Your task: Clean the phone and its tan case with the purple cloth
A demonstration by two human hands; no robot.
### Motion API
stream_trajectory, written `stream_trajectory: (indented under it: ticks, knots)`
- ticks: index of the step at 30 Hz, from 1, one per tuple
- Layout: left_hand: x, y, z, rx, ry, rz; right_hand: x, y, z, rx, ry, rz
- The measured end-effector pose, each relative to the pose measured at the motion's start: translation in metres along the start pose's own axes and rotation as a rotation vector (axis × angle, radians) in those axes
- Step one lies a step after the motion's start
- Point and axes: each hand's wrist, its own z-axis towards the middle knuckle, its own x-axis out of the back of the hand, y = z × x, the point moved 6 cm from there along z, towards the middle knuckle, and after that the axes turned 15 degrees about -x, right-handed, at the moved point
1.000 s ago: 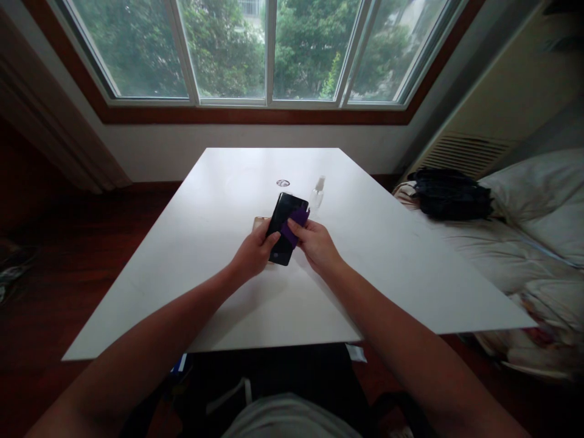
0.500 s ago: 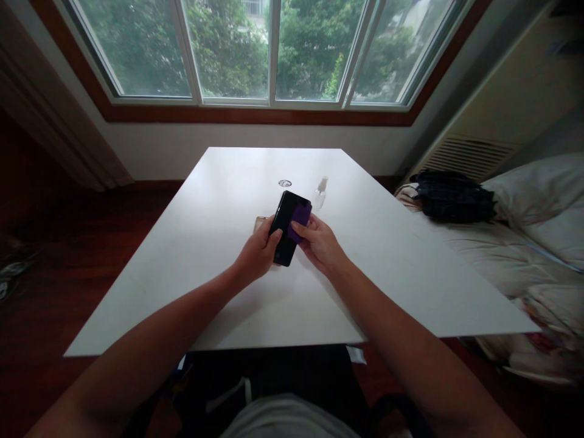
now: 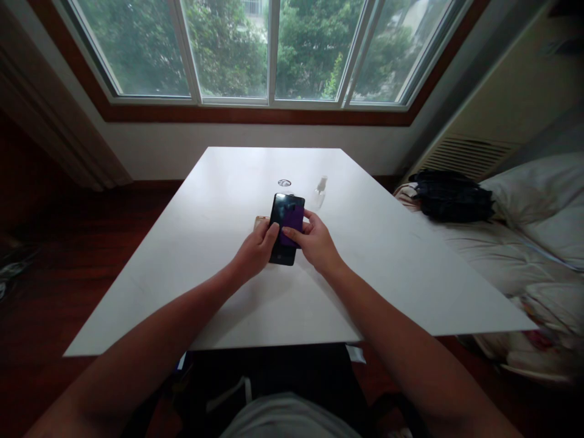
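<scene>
My left hand (image 3: 258,246) grips the left edge of a black smartphone (image 3: 283,255), thumb on its dark screen. The phone is held up over the white table, nearly upright in view. Pinched in my right hand (image 3: 317,240) is a purple cloth (image 3: 292,226), which lies against the right side of the screen with my thumb across it. Behind my left hand, a light-coloured flat case-like object (image 3: 261,221) shows only a corner; the rest is hidden by the hand and phone.
On the white table (image 3: 387,267), a clear spray bottle (image 3: 320,193) stands beyond my right hand. A small oval item (image 3: 285,182) lies farther back. A bed with a dark bag (image 3: 451,196) is at the right. Behind the table is a window.
The phone has turned from a rightward tilt to nearly straight. The purple cloth has shifted slightly left and down on the screen, with my right hand.
</scene>
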Motion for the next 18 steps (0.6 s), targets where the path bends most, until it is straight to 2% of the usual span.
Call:
stream_trajectory:
  ticks: [3,6,9,14,18]
  knots:
    - [0.001,-0.002,0.002,0.082,0.033,-0.202,-0.009,-0.002,-0.006,0.039,-0.106,-0.077]
    - [-0.004,-0.003,0.001,0.168,-0.017,-0.382,-0.022,0.001,-0.012,0.055,-0.209,-0.117]
    - [-0.009,-0.006,-0.004,0.265,-0.047,-0.516,-0.032,0.006,-0.015,0.092,-0.249,-0.144]
    - [-0.007,-0.011,-0.008,0.368,0.081,-0.572,-0.03,0.014,-0.01,0.115,-0.201,-0.186]
    - [-0.007,-0.005,-0.006,0.368,0.183,-0.665,-0.027,0.005,-0.014,0.261,-0.064,-0.341]
